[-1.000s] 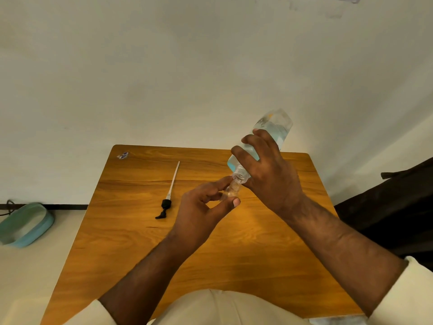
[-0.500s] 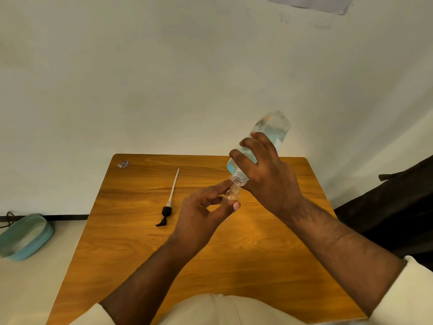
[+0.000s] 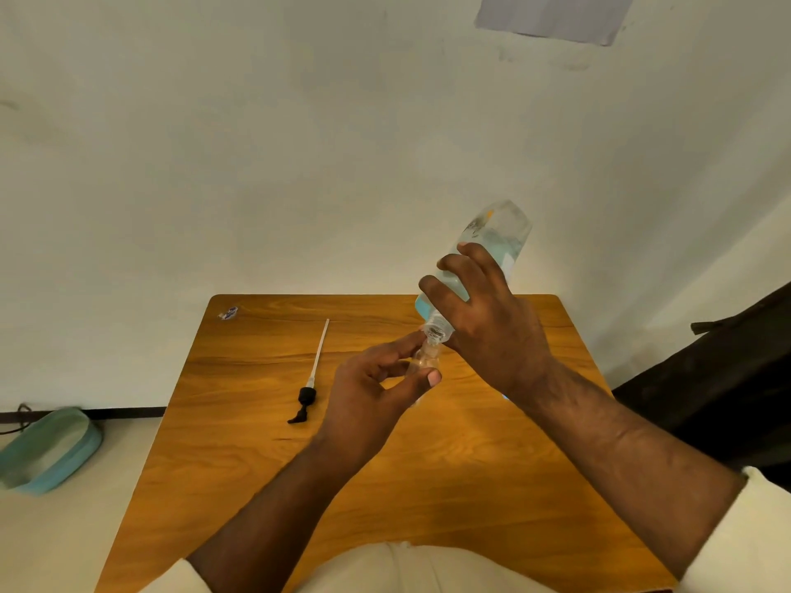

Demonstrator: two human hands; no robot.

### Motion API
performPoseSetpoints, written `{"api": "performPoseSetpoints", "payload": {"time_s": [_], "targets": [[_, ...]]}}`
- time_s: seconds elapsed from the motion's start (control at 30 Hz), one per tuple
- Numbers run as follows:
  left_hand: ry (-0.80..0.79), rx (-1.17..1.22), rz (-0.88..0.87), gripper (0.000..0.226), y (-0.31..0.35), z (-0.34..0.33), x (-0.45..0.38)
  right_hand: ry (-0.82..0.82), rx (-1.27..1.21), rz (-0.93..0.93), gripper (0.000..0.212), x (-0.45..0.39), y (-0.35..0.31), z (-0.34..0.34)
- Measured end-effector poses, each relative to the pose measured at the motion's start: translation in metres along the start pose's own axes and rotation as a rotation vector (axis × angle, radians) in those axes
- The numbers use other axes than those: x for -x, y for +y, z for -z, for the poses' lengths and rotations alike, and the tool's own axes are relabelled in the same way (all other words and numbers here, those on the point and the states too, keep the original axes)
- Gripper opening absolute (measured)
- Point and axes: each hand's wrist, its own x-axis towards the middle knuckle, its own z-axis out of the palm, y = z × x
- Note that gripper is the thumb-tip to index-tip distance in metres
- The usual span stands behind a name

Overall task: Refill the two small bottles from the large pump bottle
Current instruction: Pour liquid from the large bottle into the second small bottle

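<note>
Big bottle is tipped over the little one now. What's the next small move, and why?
Probably tip the large bottle slightly steeper. Its open neck already meets the mouth of the small bottle pinched in the left hand, and the right hand grips it firmly, but the small bottle looks mostly clear.

The large pump bottle (image 3: 492,246) is clear plastic with pale blue liquid pooled toward its neck; it is tipped steeply, base up and to the right, its open threaded mouth pointing down and left above the wooden table. One small bottle (image 3: 421,361), clear and tiny, stands roughly upright right beneath that mouth, neck touching it. The removed pump (image 3: 312,374), a black head on a long white tube, lies flat on the table to the left.
</note>
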Motion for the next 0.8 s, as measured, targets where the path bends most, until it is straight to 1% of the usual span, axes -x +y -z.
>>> {"api": "performPoseSetpoints", "payload": {"time_s": [0.13, 0.4, 0.8], "targets": [[0.005, -0.002, 0.005, 0.056, 0.0016, -0.0016, 0.0010, 0.003, 0.005, 0.000, 0.057, 0.0013, 0.0006, 0.0014], [0.010, 0.010, 0.000, 0.050, 0.0017, -0.0031, 0.0054, 0.006, 0.000, 0.000, 0.054, 0.0050, -0.0004, 0.0041], [-0.001, 0.027, 0.002, 0.052, 0.0011, -0.0030, 0.0085, 0.010, 0.017, 0.003, 0.053, 0.0063, -0.0040, 0.0091]]}}
